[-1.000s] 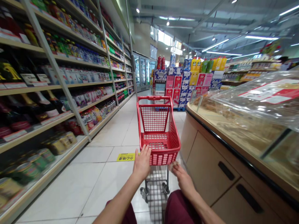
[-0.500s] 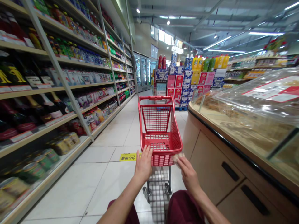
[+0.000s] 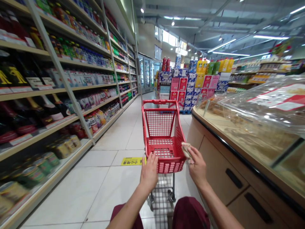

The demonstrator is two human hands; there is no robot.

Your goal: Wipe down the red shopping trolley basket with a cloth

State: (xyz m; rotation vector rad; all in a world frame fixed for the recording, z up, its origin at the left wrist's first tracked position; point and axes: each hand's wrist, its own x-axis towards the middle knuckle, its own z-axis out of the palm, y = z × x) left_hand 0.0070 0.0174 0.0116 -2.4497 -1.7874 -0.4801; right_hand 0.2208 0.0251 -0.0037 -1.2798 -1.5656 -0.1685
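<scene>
A red plastic shopping cart (image 3: 166, 167) with a mesh basket stands in front of my knees, its basket holding nothing. My left hand (image 3: 150, 171) is at the near left corner of the basket, fingers hooked over the rim and thumb apart on the outside. At the right side my right hand (image 3: 196, 165) is closed on a crumpled pale cloth (image 3: 186, 149). The cloth is at the basket's right rim; whether it touches the plastic, I cannot tell. Underneath, the metal frame and casters (image 3: 171, 195) show.
Shelves of drinks (image 3: 88, 86) line the left side. On the right runs a wooden counter (image 3: 214, 159) with clear covers over food. Stacked drink cartons (image 3: 182, 87) stand ahead. A yellow floor sticker (image 3: 131, 161) lies left of the cart.
My right hand has moved up and right with the cloth, from the basket's near right corner to its right side rim. My left hand stays on the near rim.
</scene>
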